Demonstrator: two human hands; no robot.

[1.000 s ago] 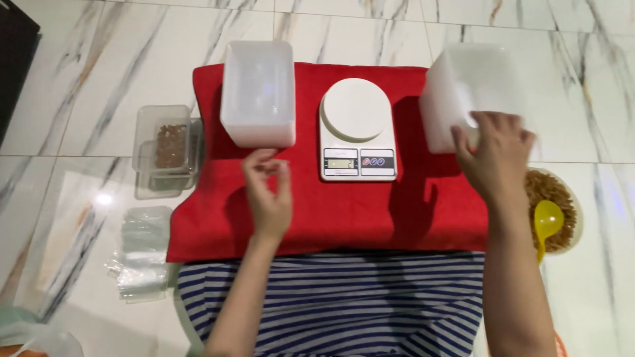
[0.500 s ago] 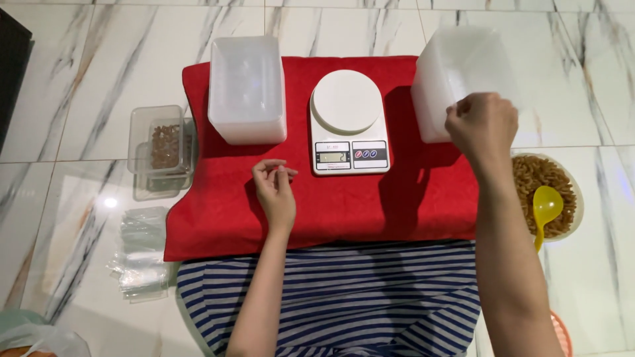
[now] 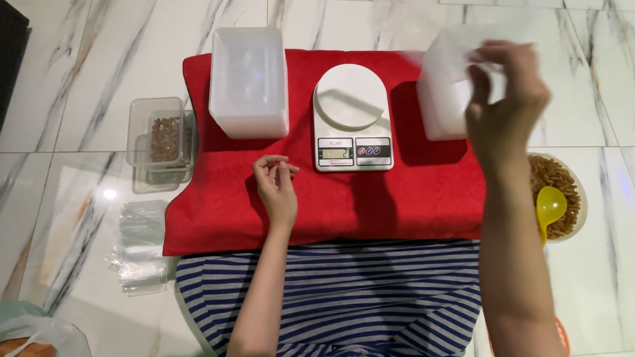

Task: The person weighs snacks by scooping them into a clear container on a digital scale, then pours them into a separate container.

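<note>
Right hand [image 3: 506, 109] up over the far right corner of the red cloth [image 3: 344, 198], blurred, fingers curled at the top edge of the white tub [image 3: 444, 92] and maybe pinching something thin and see-through there, can't tell for sure. Left hand [image 3: 276, 188] resting on the cloth just below and left of the white kitchen scale [image 3: 352, 119], fingers [image 3: 272, 162] pressed together at the tips, no telling if anything's between them. Tub sitting on the cloth right beside the scale, probably light, thin plastic, bit flexy and slick on the walls, so best grabbed by the rim or squeezed across two sides. Second white tub [image 3: 249, 82] on the scale's left. Off the cloth on the marble floor [image 3: 86, 59]: clear box with brown bits [image 3: 162, 139], stack of clear plastic bags [image 3: 140, 248], bowl of brown snack [image 3: 559, 195] with a yellow spoon [image 3: 549, 205]
</note>
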